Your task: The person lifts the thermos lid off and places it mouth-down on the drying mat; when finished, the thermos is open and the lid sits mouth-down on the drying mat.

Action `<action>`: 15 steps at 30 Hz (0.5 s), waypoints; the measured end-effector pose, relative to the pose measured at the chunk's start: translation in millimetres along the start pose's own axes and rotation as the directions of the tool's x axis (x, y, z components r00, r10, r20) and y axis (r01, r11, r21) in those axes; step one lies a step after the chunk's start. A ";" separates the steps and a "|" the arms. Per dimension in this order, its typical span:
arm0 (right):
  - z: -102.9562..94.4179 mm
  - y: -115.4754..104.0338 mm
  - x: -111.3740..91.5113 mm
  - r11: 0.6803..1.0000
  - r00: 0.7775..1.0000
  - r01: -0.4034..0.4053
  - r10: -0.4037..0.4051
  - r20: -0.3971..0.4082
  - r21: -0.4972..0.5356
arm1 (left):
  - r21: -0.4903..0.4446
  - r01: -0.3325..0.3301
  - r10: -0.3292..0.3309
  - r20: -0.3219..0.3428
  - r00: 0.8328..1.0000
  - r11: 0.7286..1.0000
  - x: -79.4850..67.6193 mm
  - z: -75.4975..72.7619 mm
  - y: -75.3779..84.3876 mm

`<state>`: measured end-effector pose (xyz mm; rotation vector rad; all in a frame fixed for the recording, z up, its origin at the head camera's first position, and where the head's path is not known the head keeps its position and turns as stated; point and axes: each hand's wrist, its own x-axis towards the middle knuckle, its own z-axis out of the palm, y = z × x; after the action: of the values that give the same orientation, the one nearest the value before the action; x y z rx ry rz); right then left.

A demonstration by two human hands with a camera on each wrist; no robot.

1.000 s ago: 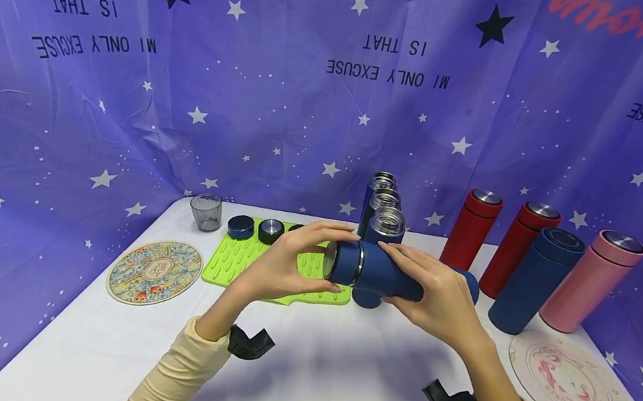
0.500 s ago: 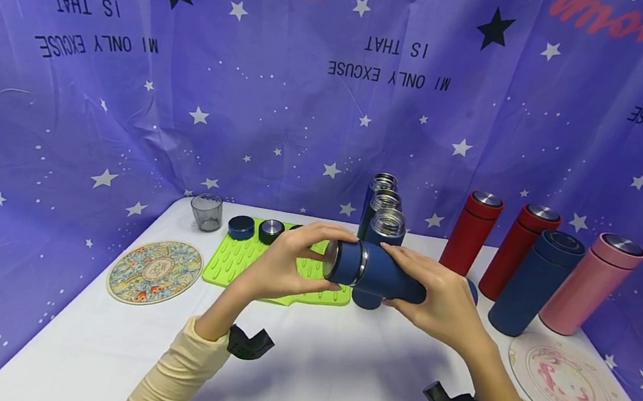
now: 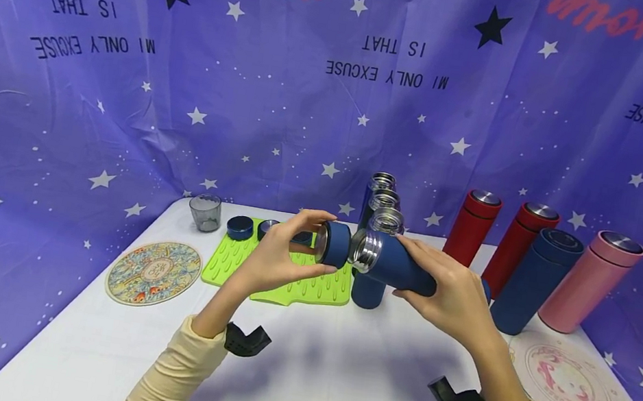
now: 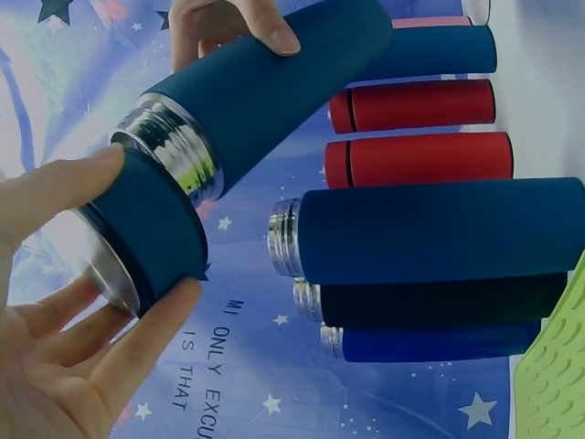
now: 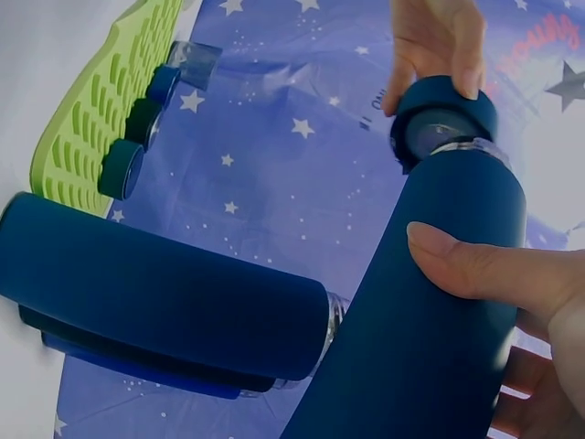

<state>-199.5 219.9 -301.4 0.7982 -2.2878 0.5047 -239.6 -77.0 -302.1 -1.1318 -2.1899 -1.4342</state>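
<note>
The left hand (image 3: 271,262) has its grip about as wide as the blue cap (image 3: 335,244), which it pinches between the thumb on one side and the fingers on the other. The right hand (image 3: 456,300) holds the blue bottle (image 3: 408,265) around its body; its grip is as open as the bottle is thick, with the thumb lying along the wall. The bottle is in the air above the white surface (image 3: 293,390), tilted nearly to horizontal, and its shiny threaded neck (image 3: 365,252) points to the cap. The cap is off the thread and just beside the neck; whether their rims touch, I cannot tell. Behind the bottle, three uncapped bottles (image 4: 439,230) stand upright in a row. Near them is the green mat (image 3: 308,289), on which three small lids (image 5: 121,168) rest, and a clear glass (image 3: 205,213) stands close to its far corner. On the person's right side stand two red bottles (image 3: 473,230), one capped blue bottle (image 3: 536,284) and one pink bottle (image 3: 592,286).
</note>
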 end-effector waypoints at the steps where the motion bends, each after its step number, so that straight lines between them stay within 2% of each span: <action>1: -0.5 0.5 0.0 1.000 1.000 -0.006 0.006 -0.001 0.001 | 0.010 0.001 -0.001 0.000 1.000 1.000 0.3 -0.3 -1.3; 8: -4.7 7.9 1.4 0.997 0.998 -0.056 0.058 -0.034 0.048 | 0.122 0.057 -0.060 0.023 0.998 0.991 1.2 -2.3 -12.3; 15: -12.7 24.6 1.1 0.983 0.980 -0.155 0.165 -0.110 0.098 | 0.122 0.127 -0.132 0.033 0.991 0.984 4.4 -2.2 -31.0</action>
<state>-210.6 244.5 -295.0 0.6114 -2.2427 0.7123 -265.8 -83.0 -318.3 -1.0028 -2.3826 -1.3191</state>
